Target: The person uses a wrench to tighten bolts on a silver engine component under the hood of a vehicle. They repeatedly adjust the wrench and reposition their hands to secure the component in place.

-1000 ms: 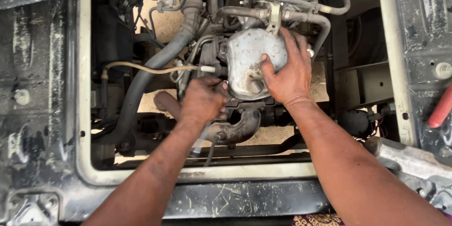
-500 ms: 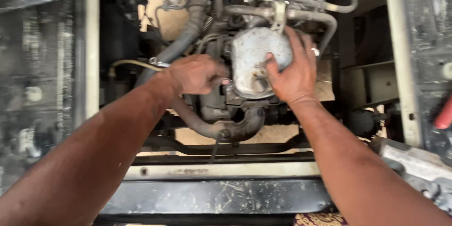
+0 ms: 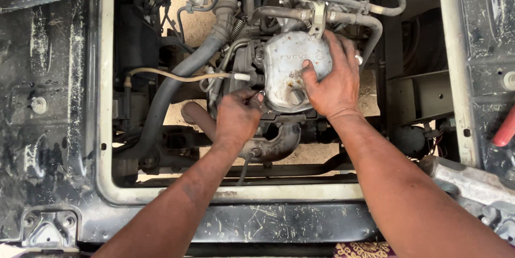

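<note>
Here, the right hand (image 3: 331,83) lay flat, fingers spread, on the grey metal engine cover (image 3: 287,67). Just beside it, the left hand (image 3: 237,117) pinched a small fitting (image 3: 259,96) at the cover's edge.

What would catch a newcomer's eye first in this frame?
Dead centre, the right hand lies flat on a pale metal cover atop the engine. Just left of it, the left hand pinches a small part at the cover's edge. A red handle pokes in at the far right.
</note>
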